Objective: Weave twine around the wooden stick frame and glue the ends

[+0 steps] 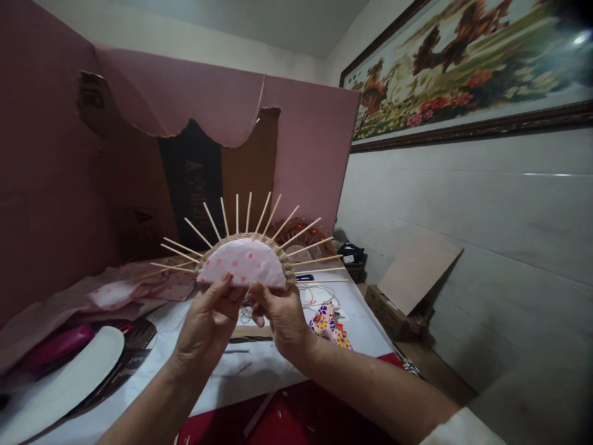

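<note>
Held up over the table is a half-round craft piece [243, 262] covered in pale pink cloth with red dots. Twine [285, 262] is woven around its curved edge, and several thin wooden sticks [237, 213] fan outward from it like rays. My left hand [210, 315] pinches the lower straight edge near the middle-left, thumb on the front. Right of it, my right hand [280, 315] grips the same lower edge, with its thumb and fingers closed there. The fingers behind the piece are partly hidden.
White table covering [287, 364] lies below, with red cloth [296, 414] in front. Dotted pink fabric [139, 290], a magenta object [58, 352] and a white curved board [78, 383] are left. Flower-patterned cloth [327, 324] and loose string [324, 296] lie right. Pink cardboard [310, 148] stands behind.
</note>
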Demonstrator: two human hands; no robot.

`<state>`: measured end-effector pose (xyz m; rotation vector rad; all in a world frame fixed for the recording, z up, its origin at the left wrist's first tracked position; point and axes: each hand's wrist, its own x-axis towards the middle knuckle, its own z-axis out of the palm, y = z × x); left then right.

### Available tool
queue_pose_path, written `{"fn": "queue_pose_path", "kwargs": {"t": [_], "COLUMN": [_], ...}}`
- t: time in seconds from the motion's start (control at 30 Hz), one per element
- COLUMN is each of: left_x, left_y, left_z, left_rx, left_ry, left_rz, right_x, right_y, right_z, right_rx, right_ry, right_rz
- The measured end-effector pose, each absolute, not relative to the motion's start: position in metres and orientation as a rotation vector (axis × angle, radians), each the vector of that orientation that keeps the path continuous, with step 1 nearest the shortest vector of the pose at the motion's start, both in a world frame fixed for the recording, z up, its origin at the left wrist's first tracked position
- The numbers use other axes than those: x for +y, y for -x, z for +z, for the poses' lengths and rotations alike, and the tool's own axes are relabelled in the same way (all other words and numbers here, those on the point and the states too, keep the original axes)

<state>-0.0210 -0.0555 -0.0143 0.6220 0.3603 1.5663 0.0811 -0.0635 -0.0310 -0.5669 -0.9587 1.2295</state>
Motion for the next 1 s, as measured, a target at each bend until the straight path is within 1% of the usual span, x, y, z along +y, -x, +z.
{"fn": "queue_pose_path", "kwargs": {"t": [0.17, 0.23, 0.47, 0.83, 1.0], "left_x": [-0.062, -0.066, -0.079, -0.082, -0.081], "left_y": [0.017, 0.019, 0.028, 0.035, 0.033], "left_z": [-0.017, -0.015, 0.0, 0.005, 0.005], "left_rx": [0.427, 0.411, 0.289, 0.483, 0.557], "left_ry": [-0.792, -0.86, -0.939, -0.933, -0.861], "left_rz": [1.622, 1.641, 1.78, 1.834, 1.835], "right_x": [-0.061, -0.057, -0.056, -0.057, -0.061], "right_y": [-0.088, -0.093, -0.105, -0.108, -0.107], "right_z": [-0.029, -0.027, -0.018, -0.019, -0.016], "right_rx": [-0.626, -0.593, -0.638, -0.802, -0.769], "right_ry": [0.487, 0.437, 0.336, 0.397, 0.423], "right_rz": [1.583, 1.647, 1.603, 1.478, 1.433]}}
